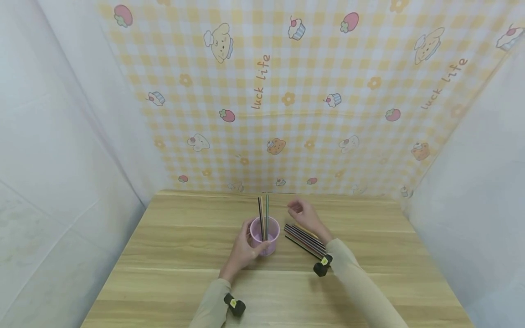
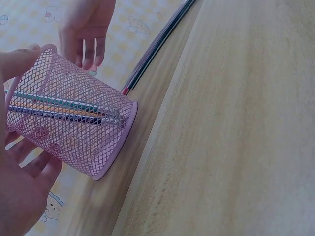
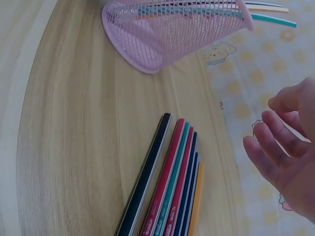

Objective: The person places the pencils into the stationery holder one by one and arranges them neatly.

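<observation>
A pink mesh pen holder (image 1: 269, 249) stands upright on the table. My left hand (image 1: 241, 252) grips it from the left, thumb on the near side and fingers round the far side. Three pencils (image 1: 267, 214), dark, orange and green, lean inside the cup; the left wrist view shows them through the mesh (image 2: 74, 113). Right of the cup, my right hand (image 1: 305, 214) hovers over the table with loosely bent fingers and nothing between them. Beneath that wrist lie several pencils (image 1: 303, 239) side by side; red, green, dark blue, black and orange ones (image 3: 167, 191) show in the right wrist view.
The wooden table (image 1: 164, 264) reaches back to a yellow checked cloth (image 1: 287, 123) printed with cartoon figures. White sheets (image 1: 61, 159) hang on both sides. A small black device (image 1: 235, 304) is strapped to each wrist.
</observation>
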Tool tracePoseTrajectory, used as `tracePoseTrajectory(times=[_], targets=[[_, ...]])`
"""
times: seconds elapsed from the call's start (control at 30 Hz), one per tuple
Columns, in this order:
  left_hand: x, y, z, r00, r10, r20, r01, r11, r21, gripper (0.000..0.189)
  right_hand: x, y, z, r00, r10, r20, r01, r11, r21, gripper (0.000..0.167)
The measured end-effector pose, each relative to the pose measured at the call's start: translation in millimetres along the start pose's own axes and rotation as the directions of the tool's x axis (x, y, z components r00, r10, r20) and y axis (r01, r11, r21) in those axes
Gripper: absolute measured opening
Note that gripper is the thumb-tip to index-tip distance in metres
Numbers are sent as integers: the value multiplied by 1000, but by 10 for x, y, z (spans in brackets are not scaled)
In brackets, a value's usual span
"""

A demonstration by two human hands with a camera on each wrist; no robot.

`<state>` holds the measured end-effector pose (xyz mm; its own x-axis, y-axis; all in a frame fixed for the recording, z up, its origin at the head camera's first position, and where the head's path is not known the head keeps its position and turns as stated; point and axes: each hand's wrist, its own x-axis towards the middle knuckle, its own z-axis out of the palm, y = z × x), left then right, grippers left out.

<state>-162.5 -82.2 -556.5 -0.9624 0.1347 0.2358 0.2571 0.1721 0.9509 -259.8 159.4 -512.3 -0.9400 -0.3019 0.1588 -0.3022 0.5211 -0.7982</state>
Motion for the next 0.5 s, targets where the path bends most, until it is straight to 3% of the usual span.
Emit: tracePoseTrajectory(times=[0.5], targets=[[15,-34,20,1000,8,-11,-8,1000,-3,85,-101,256,-32,996,67,63,-64,997,-51,21]])
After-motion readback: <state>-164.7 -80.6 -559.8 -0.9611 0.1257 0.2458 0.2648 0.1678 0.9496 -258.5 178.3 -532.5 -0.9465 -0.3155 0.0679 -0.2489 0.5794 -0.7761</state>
